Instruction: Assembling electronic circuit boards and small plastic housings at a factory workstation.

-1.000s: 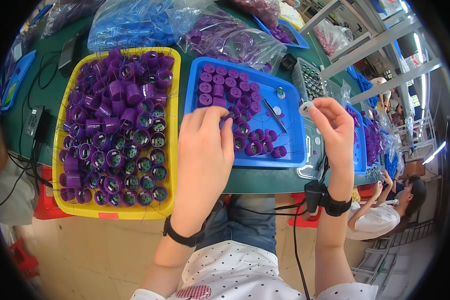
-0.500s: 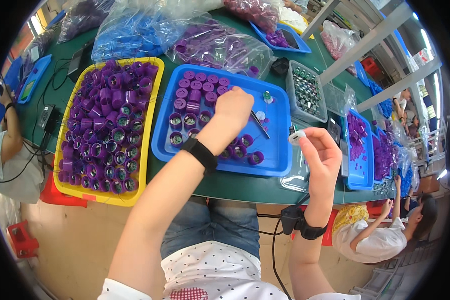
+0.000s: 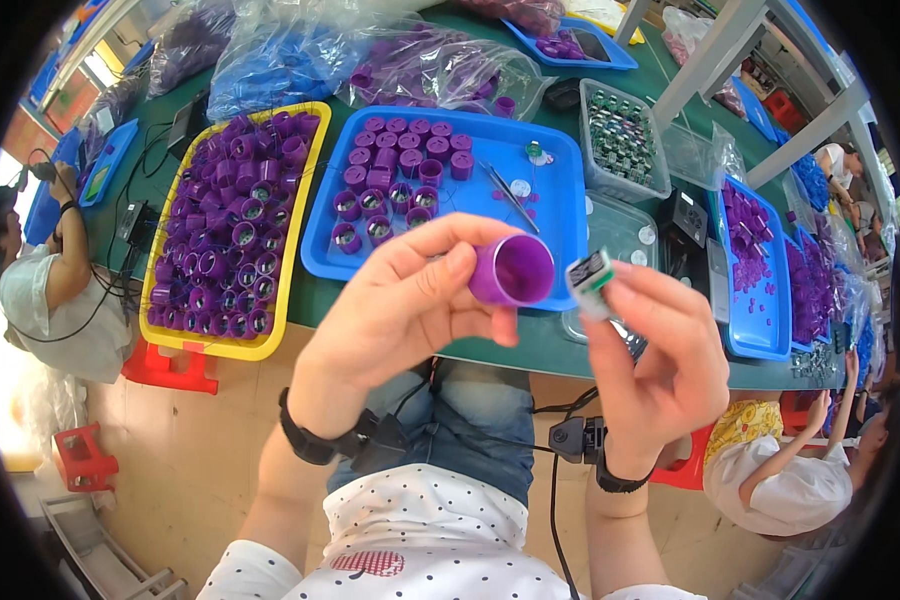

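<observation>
Between the thumb and fingers of my left hand (image 3: 400,295) is a purple plastic cup (image 3: 513,271), tilted so its open mouth faces right. My right hand (image 3: 665,355) pinches a small green circuit board with a white base (image 3: 590,278), just right of the cup's mouth and apart from it. Both hands are raised over the near edge of a blue tray (image 3: 320,262). In that tray stand rows of purple cups (image 3: 411,161), some closed side up, others showing boards inside. Tweezers (image 3: 508,196) lie beside a white disc (image 3: 520,188) and small purple pieces.
A yellow tray (image 3: 148,325) heaped with purple cups is at the left. Behind the blue tray lie clear bags of purple parts (image 3: 420,70). A clear bin of circuit boards (image 3: 625,140) stands at the right, near a metal post (image 3: 715,60). Other people sit on both sides.
My left hand has come back from the tray's rows toward me, now with a purple cup in it. My right hand has brought the board beside the cup's mouth. The view has shifted slightly.
</observation>
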The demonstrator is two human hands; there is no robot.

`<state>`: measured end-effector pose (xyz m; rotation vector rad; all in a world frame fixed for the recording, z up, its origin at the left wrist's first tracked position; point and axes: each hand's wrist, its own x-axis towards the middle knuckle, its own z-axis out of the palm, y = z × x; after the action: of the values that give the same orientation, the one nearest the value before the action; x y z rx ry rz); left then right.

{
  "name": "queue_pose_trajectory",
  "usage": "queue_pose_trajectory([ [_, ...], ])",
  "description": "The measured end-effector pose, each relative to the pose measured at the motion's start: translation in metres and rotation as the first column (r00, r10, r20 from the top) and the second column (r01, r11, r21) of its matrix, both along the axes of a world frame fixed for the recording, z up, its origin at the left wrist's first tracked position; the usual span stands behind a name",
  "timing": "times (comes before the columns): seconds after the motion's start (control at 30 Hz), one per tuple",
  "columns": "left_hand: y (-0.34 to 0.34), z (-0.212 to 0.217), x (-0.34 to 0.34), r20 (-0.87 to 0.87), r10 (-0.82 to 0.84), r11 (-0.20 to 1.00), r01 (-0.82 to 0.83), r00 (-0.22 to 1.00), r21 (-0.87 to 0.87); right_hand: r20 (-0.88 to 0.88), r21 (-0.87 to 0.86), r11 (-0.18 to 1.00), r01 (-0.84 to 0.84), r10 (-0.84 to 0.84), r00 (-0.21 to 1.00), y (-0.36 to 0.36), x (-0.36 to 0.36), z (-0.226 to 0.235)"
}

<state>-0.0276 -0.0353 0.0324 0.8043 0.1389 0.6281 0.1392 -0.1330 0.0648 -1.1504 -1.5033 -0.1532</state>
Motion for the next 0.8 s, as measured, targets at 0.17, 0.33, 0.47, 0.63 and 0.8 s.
queue_pose_trajectory([
  [0.17,-0.021,-0.009,0.001,0.096,-0.038,0.996,0.046,0.995,-0.075,0.124,0.066,0.995,-0.069,0.061,0.990,-0.009,-0.003,0.001],
  [0.33,-0.022,-0.020,-0.001,0.103,-0.041,0.992,0.053,0.994,-0.115,0.200,-0.066,0.997,-0.041,0.054,0.978,-0.014,-0.012,0.005],
  [0.47,-0.019,-0.026,-0.001,0.075,0.025,0.997,-0.019,0.997,-0.075,0.344,-0.128,0.992,-0.018,0.061,0.937,-0.008,-0.010,0.003],
  [0.63,-0.020,-0.043,0.000,0.086,0.075,0.993,-0.066,0.993,-0.097,0.483,-0.045,0.999,-0.027,0.046,0.874,-0.004,-0.013,-0.005],
  [0.8,-0.019,-0.055,-0.002,0.064,0.073,0.997,-0.071,0.995,-0.023,0.493,-0.059,0.993,-0.103,0.119,0.862,0.000,-0.012,-0.010],
])
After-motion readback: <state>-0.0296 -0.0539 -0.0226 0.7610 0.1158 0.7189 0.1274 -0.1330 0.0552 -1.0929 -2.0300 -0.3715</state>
